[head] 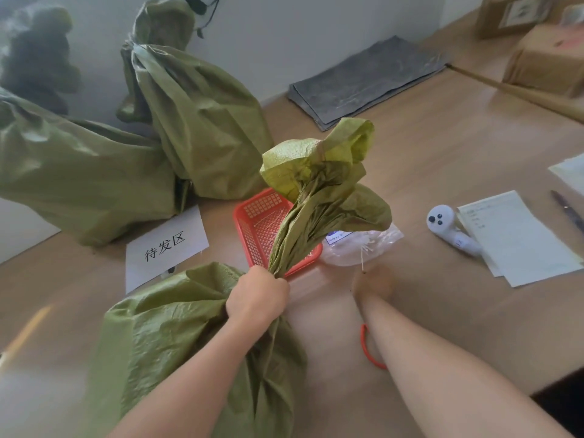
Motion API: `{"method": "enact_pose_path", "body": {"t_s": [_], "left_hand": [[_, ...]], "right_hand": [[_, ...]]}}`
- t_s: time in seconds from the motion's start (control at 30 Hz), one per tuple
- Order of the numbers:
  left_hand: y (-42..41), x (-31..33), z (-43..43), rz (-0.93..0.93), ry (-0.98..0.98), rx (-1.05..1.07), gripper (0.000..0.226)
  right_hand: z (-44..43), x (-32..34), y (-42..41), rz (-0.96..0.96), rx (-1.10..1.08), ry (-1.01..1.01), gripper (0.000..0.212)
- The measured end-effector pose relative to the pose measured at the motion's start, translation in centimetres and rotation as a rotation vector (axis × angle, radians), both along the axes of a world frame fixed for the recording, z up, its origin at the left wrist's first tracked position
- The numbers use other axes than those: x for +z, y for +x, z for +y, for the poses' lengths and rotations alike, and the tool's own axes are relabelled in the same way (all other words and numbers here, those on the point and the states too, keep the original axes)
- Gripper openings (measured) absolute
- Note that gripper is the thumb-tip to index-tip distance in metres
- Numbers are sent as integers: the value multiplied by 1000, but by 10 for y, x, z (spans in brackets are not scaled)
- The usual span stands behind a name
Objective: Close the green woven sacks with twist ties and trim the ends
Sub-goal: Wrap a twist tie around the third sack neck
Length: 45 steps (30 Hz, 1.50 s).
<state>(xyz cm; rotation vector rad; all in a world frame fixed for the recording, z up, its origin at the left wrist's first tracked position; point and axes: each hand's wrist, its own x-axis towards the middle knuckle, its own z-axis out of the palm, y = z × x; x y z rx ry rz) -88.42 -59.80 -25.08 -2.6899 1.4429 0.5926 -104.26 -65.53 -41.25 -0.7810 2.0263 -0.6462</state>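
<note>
A green woven sack [177,336] lies on the floor in front of me. My left hand [257,297] grips its gathered neck, and the loose mouth [319,184] fans upward above my fist. My right hand [373,281] is blurred, just below a clear plastic bag of white ties [357,248]; one thin tie [362,259] sticks up at its fingertips, and I cannot tell whether the fingers pinch it. A red mesh basket [256,222] sits behind the sack's neck.
Two filled green sacks [202,121] [72,175] stand at the back left beside a white paper sign [166,248]. Grey folded bags [366,80], cardboard boxes [546,58], a wooden stick [518,93], a white device [448,227], papers [518,235] and a knife [567,210] lie to the right.
</note>
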Motion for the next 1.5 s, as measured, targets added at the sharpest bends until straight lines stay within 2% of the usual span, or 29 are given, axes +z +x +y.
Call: {"method": "enact_pose_path", "body": {"t_s": [0.1, 0.2, 0.4, 0.57, 0.67, 0.73, 0.83, 1.0, 1.13, 1.23, 1.4, 1.5], "left_hand": [[7, 12, 8, 18, -23, 13, 16], [11, 28, 20, 31, -46, 10, 17], [31, 61, 46, 56, -102, 45, 17], [65, 96, 64, 103, -221, 93, 17], [96, 122, 77, 147, -309, 116, 22], [120, 139, 87, 180, -384, 135, 27], [160, 161, 107, 257, -506, 192, 35], [230, 180, 139, 387, -711, 291, 42], [287, 184, 164, 532, -823, 330, 43], [332, 191, 185, 662, -880, 336, 37], [399, 200, 211, 892, -928, 316, 27], [426, 205, 220, 1038, -974, 290, 31]], "right_hand": [[16, 30, 3, 9, -69, 84, 32], [30, 68, 11, -95, -146, 100, 31], [51, 131, 29, -133, -159, 68, 47], [55, 194, 62, -13, 43, -19, 35], [51, 229, 96, -30, 210, -104, 38], [55, 255, 124, -85, 329, -146, 29], [75, 296, 164, -188, 409, -301, 16], [102, 329, 250, -191, 630, -481, 17], [130, 347, 324, -243, 761, -546, 17], [154, 359, 377, -272, 768, -594, 17], [198, 380, 446, -514, 700, -600, 10], [213, 389, 474, -584, 672, -630, 6]]}}
